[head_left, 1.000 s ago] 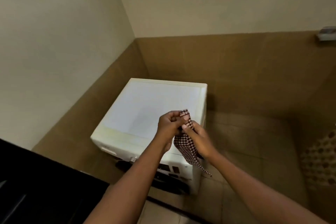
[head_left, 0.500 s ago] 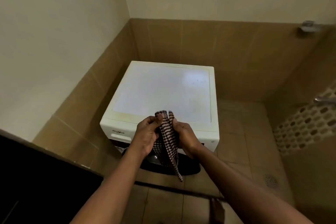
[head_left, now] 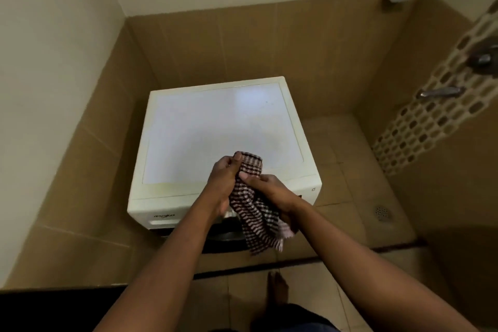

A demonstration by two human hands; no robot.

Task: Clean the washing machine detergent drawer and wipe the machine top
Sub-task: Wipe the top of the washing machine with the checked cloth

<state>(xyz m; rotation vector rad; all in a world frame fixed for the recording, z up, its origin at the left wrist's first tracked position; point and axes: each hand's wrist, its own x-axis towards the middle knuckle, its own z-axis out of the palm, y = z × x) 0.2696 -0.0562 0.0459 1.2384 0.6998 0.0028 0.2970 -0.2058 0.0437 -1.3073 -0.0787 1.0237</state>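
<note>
A white front-loading washing machine stands in the tiled corner, its flat top bare. Both hands hold a brown-and-white checked cloth over the machine's front edge. My left hand grips the cloth's upper end, thumb on top. My right hand pinches the cloth just below, and the rest of it hangs down in front of the door. The detergent drawer at the front's upper left looks closed. My arms hide much of the control panel.
Tiled walls close in on the left and behind the machine. Wall taps stick out of the patterned wall on the right. A floor drain lies right of the machine. A dark threshold strip crosses the floor, with my bare foot before it.
The view has tilted down and drawn closer to the machine. Both hands still hold the cloth and have shifted their grip along it above the front edge.
</note>
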